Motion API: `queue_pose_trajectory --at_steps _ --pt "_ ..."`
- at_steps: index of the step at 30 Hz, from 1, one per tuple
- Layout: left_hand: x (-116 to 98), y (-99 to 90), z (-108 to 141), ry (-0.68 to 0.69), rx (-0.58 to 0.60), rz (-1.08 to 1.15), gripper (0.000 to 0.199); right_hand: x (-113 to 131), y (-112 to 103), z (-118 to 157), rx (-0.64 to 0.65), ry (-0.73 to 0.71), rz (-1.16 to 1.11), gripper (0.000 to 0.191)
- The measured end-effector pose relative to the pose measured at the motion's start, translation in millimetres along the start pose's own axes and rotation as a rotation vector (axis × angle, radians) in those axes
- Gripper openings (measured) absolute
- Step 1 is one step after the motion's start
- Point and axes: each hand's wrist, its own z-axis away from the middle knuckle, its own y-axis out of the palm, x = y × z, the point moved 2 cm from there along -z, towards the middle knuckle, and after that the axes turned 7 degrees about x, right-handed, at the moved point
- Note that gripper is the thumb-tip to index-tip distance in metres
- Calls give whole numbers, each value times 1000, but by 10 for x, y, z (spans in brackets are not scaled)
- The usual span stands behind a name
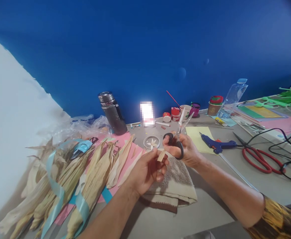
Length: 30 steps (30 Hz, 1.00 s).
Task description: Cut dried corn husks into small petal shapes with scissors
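While the left hand (147, 171) pinches a pale strip (161, 156), the right hand (187, 149) holds black-handled scissors (179, 131)

Head view. Left hand: fingers clamped on the pale strip, thumb to fingertips, above a folded cloth (177, 182) on the grey counter (205, 205). Right hand: fingers clamped on the black-handled scissors, hooked in the loops. Blades parted, pointing up and away from the person, clear of the strip. Hands close together; cannot tell whether the right fingers also touch the strip.

Just beyond the hands, a round ring (145, 142) lies on the counter, a pale star shape (152, 142) within its outline.

Left side: dried husks (98, 172) in a broad heap, partly over pink paper (115, 189); a light blue ribbon (51, 169) trails across them. A dark flask (113, 114) stands behind, near the blue wall (110, 49).

Right side: yellow paper (195, 139) beside the right hand. A blue glue gun (217, 144) overlaps its edge. Red-handled scissors (257, 171) lie to the right of the glue gun, a black cord (269, 131) looping around that area.

Back row, left to right: red paint jar (175, 114), pale cup (186, 113), purple jar (194, 109), brown cup (214, 109), clear bottle (232, 99) with a blue cap.
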Motion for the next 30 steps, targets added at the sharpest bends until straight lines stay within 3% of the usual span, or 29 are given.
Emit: queue_pose_trajectory --at_steps 3,9,17,23,26,28,30 --pt "-64 18 40 146 -68 -159 21 -8 -4 1 -32 9 47 14" --pt "-88 17 60 175 -104 -207 23 -48 -13 -7 -43 -9 39 13" --pt "-12 -16 8 -82 98 55 26 2 8 10 24 -33 -45 19" --pt "-30 60 58 -59 182 26 22 43 32 28 42 -31 3 19" --pt "-52 76 68 25 95 -83 29 39 21 25 -23 10 27 23" --pt "-98 64 81 149 -27 -180 29 29 5 21 -44 48 32 31" --pt "-169 39 111 314 -161 -288 27 25 6 15 13 67 62 41"
